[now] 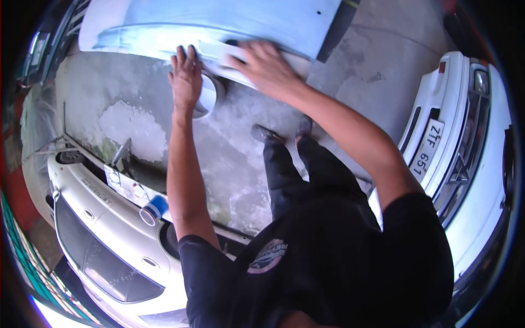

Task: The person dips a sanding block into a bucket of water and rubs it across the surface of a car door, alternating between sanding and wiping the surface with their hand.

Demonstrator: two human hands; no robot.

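A car body panel point(235, 16) with pale blue and whitish smears spans the top of the head view. My left hand point(186, 76) lies open at its near edge, fingers stretched out over the rim. Further right along the same edge, my right hand point(267, 68) presses down on the panel, smeared by motion. Its fingers curve over a small dark flat object point(232, 42), mostly hidden beneath them; I cannot tell what kind it is. Below the panel, partly behind my left wrist, a white bucket point(206, 98) stands on the floor.
A white car point(426, 131) is parked close on the right, its front towards me. At lower left sits a silver car point(104, 218), with a blue-labelled can point(155, 209) beside it. Patchy concrete floor point(131, 82) lies between. Plastic sheeting point(38, 120) hangs at far left.
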